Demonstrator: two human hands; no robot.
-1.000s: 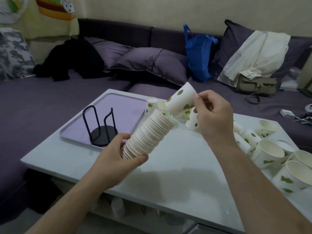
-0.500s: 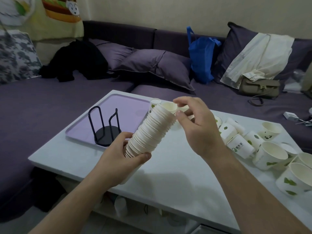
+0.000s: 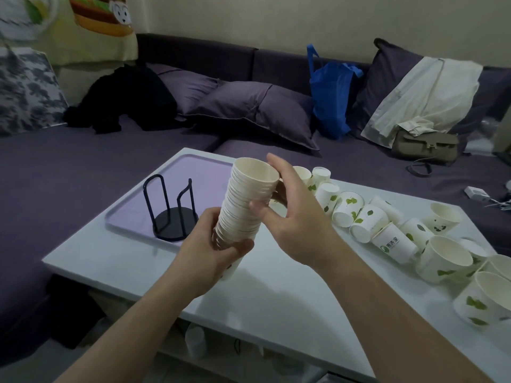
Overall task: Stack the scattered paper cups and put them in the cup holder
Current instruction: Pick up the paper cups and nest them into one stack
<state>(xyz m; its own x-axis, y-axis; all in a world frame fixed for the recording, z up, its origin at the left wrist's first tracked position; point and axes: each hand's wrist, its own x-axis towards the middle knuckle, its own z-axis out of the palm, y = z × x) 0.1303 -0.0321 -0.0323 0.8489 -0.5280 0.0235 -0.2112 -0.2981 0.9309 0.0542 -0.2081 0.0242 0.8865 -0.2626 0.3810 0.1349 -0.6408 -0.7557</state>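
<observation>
On the white table (image 3: 276,294) the black cup holder (image 3: 172,214) stands empty on a lilac tray (image 3: 193,175), left of the cup stack (image 3: 243,205); we think it waits there for a complete stack. We hold the stack in the air, tilted, probably to square it. To its right, loose cups (image 3: 356,214) lie scattered. Our left hand (image 3: 210,252) grips its lower end with fingers curled tightly around; our right hand (image 3: 293,214) touches its upper part, fingers half-spread, thumb pressing the rims.
</observation>
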